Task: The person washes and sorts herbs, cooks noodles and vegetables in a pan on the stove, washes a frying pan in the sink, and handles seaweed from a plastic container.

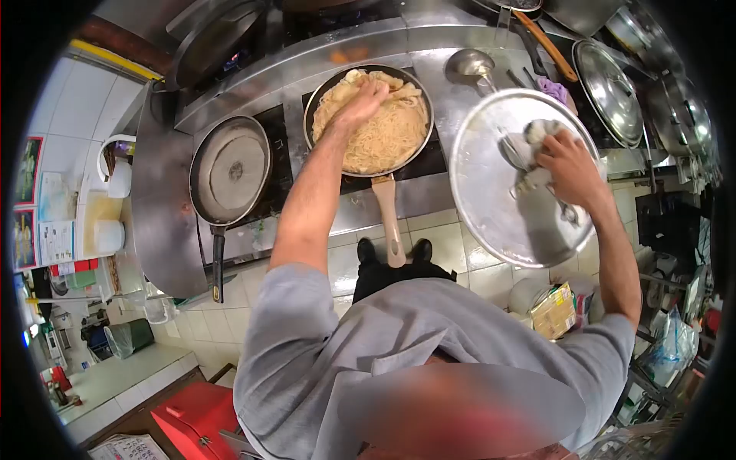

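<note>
My left hand [366,103] is over a frying pan [309,123] full of creamy noodles [383,138]. Its fingertips are drawn together at the pale flat pieces [402,90] along the far rim; what they pinch, if anything, is hidden. My right hand [569,169] reaches over a large round metal tray [487,207], fingers curled on a clump of pale grey food pieces [543,130] whose kind I cannot make out. More small bits [533,181] lie on the tray. The pan's beige handle [389,218] points toward my body.
An empty frying pan [231,170] sits on the stove to the left. Behind the tray lie a ladle [471,65] and a purple cloth [553,90]. A lidded pot [609,92] stands at right; a dark wok [218,46] is at the back left.
</note>
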The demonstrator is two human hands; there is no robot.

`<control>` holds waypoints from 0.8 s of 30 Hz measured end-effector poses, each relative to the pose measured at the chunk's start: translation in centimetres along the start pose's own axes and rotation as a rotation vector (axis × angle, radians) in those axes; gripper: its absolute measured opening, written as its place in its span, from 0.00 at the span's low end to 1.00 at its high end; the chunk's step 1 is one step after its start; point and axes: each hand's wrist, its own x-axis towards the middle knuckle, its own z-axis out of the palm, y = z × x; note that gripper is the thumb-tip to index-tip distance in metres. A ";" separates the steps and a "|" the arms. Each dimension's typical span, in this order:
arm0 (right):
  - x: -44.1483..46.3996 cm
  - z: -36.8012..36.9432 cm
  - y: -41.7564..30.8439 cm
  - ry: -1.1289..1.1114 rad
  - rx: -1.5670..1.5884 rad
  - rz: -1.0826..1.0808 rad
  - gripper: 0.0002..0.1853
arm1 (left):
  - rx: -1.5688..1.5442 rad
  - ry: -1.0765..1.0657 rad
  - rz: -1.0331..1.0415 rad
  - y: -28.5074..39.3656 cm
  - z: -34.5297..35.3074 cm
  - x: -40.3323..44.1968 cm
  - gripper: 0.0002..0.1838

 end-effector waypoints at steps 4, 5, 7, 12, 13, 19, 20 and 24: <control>-4.4 1.5 2.5 0.099 0.029 0.092 0.18 | 0.112 0.078 -0.160 3.5 -3.7 -1.1 0.21; -4.8 1.8 2.8 0.102 0.032 0.099 0.18 | -0.054 0.139 -0.222 4.5 -4.5 -0.7 0.24; -5.1 2.4 3.5 0.068 0.045 0.175 0.18 | 0.368 0.231 -0.031 4.9 -3.6 -1.5 0.23; -3.3 4.5 3.5 0.125 0.214 0.177 0.20 | 0.357 0.229 0.184 5.6 -2.0 -3.7 0.17; -2.2 4.6 3.3 0.127 0.237 0.168 0.20 | 0.088 0.153 0.116 6.8 -1.3 -4.3 0.16; 8.2 3.1 -0.4 0.091 0.162 0.026 0.22 | 0.147 0.051 0.134 14.7 -0.5 -9.8 0.16; 10.8 2.8 -1.5 0.141 0.162 -0.009 0.18 | 0.143 0.049 0.081 14.6 -1.3 -9.7 0.16; 20.1 -0.1 -6.7 0.108 0.183 -0.111 0.21 | 0.244 0.137 0.099 13.5 -4.8 -8.9 0.18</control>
